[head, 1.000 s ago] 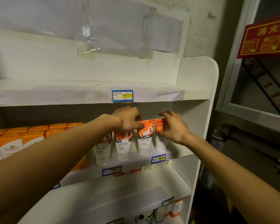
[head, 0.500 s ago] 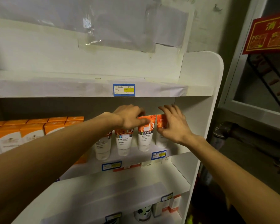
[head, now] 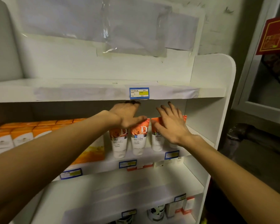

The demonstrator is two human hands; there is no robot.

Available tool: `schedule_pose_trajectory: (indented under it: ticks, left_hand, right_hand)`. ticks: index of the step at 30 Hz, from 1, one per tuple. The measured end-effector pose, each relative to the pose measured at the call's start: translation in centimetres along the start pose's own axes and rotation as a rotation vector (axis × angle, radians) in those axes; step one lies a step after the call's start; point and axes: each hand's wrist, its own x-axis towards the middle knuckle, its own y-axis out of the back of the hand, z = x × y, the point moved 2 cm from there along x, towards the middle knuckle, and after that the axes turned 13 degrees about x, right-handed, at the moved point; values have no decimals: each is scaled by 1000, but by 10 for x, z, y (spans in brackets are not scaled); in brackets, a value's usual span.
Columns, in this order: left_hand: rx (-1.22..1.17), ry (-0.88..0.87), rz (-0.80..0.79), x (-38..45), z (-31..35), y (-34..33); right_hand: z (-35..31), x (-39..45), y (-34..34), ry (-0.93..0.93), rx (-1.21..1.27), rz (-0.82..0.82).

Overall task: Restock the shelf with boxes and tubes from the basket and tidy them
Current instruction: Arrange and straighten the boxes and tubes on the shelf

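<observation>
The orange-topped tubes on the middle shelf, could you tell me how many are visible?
4. One tube under the left hand, a second beside it, a third and a fourth largely behind the right hand. More may be hidden.

A shop: a white display shelf [head: 212, 92] carries blue-and-yellow price labels [head: 139, 93] on its edges, with rows of identical orange-topped tubes [head: 137, 139] at centre and orange boxes [head: 23, 136] at left.

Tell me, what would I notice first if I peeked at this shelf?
Two bare hands, the left hand and the right hand, reach over a row of orange-topped tubes standing on the middle shelf. Orange boxes line up to their left.
</observation>
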Motion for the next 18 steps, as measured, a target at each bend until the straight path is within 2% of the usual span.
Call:
schedule_pose_trajectory:
  ticks: [6,10,18]
  left_hand:
    - [83,-8,3,-38,-29,2]
    - [92,54,-18,-72,-61,6]
    - [167,165,-58,-148,-121,-1]
  right_hand:
    - [-37,-2,-9,61,43,-16]
    - [-77,-2,-20,116,90,-57]
    - [-165,-6,-49,333,-24,-62]
